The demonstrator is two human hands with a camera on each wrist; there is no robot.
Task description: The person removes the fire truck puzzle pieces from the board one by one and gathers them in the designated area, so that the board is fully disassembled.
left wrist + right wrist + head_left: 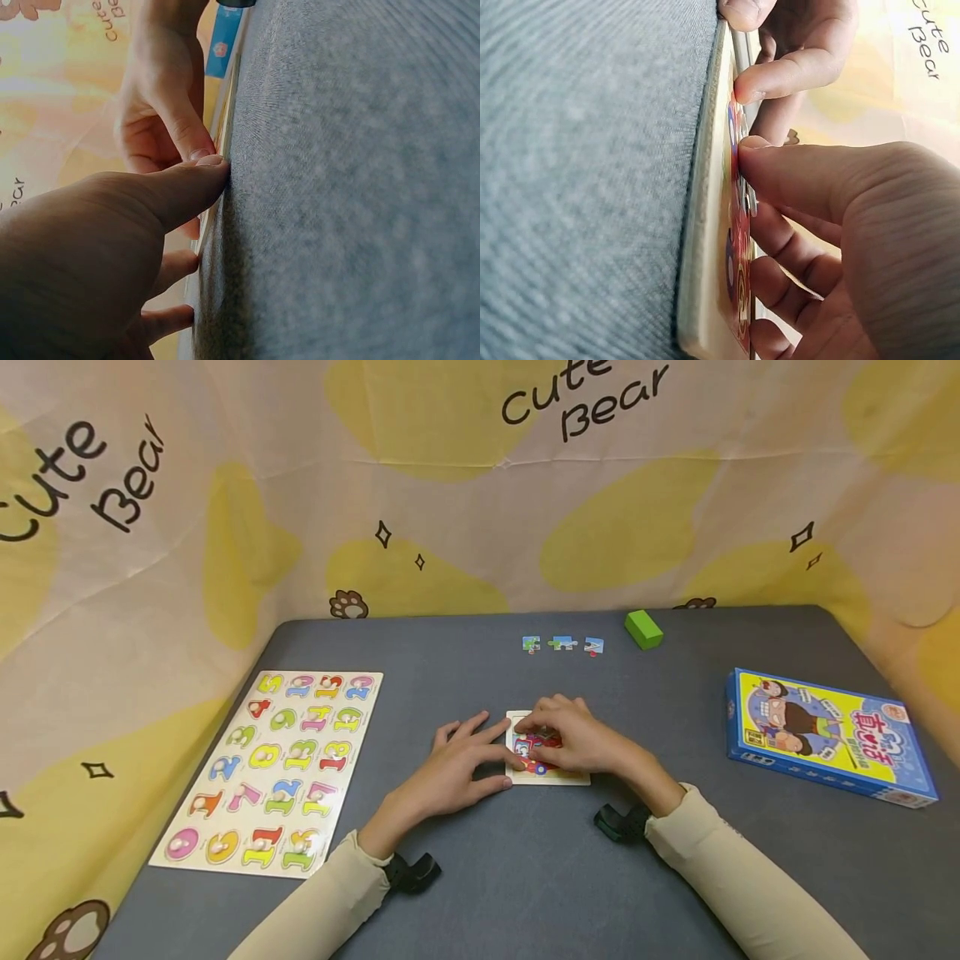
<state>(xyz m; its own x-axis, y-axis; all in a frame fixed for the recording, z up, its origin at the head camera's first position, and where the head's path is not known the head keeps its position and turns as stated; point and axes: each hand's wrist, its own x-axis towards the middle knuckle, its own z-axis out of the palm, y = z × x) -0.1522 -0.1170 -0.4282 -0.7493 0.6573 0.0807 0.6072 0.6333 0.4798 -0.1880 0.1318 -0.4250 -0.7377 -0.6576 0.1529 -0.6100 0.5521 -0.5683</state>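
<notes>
A small puzzle board (558, 780) with a pale border and a red vehicle picture lies flat at the middle of the table. My left hand (467, 767) rests at its left side, fingers spread, with the thumb at the near corner and the index fingertip on the picture. Over the board, my right hand (576, 739) bends its fingers and pinches a puzzle piece (751, 201) that stands slightly raised from the picture. The hand covers much of that piece and of the board's right half. Three loose puzzle pieces (562, 643) lie beyond the board.
A number board (367, 693) lies at the left of the grey table (480, 893). At the back stands a green block (643, 630), and a blue and yellow box (828, 735) lies at the right. A patterned cloth (450, 485) hangs behind.
</notes>
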